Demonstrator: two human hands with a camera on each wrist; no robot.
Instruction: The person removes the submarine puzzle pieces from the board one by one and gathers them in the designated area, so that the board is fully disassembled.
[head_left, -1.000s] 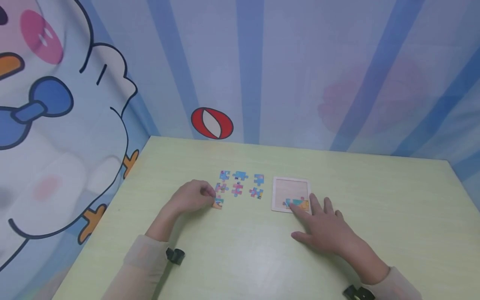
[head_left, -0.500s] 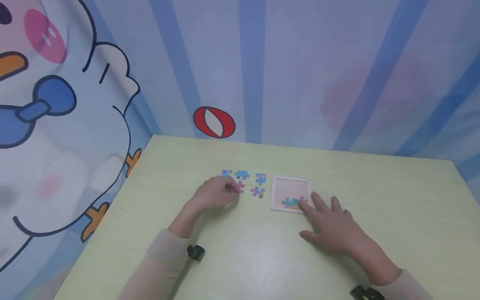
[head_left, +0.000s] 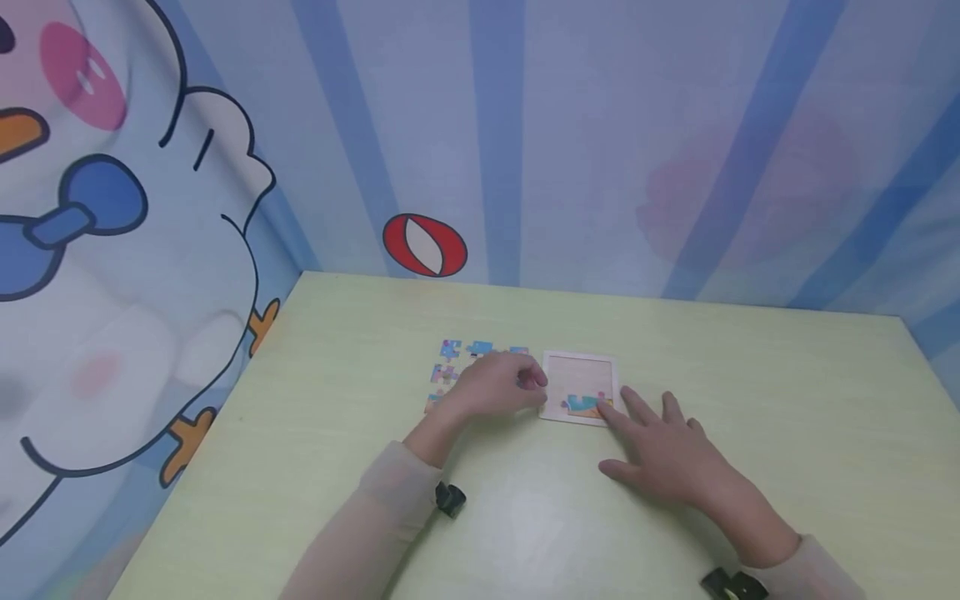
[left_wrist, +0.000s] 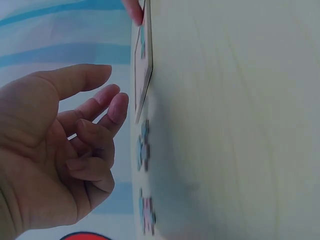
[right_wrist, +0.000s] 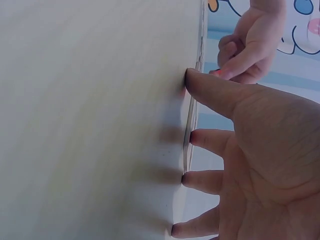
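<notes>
My left hand [head_left: 502,385] hovers over the loose jigsaw pieces, its fingertips right at the left edge of the puzzle frame [head_left: 543,379]. In the left wrist view that hand [left_wrist: 75,135] has the thumb stretched out and the fingers loosely bent, with no piece showing between them. My right hand [head_left: 663,454] lies spread at the frame's lower right corner, its index fingertip on the joined jigsaw pieces [head_left: 581,405] along the bottom. Seen from the right wrist, the fingertips of the right hand [right_wrist: 240,160] rest along the table and frame edge.
Loose pieces, such as a blue jigsaw piece [head_left: 450,350] and a pink one [head_left: 444,373], lie left of the frame; my left hand covers others. A pale green table [head_left: 480,517] meets a striped backdrop [head_left: 585,150] at its far edge.
My left hand has moved right, from the lower left jigsaw piece across the loose pieces to the frame. My right hand has shifted slightly right, its index finger now further along the joined pieces.
</notes>
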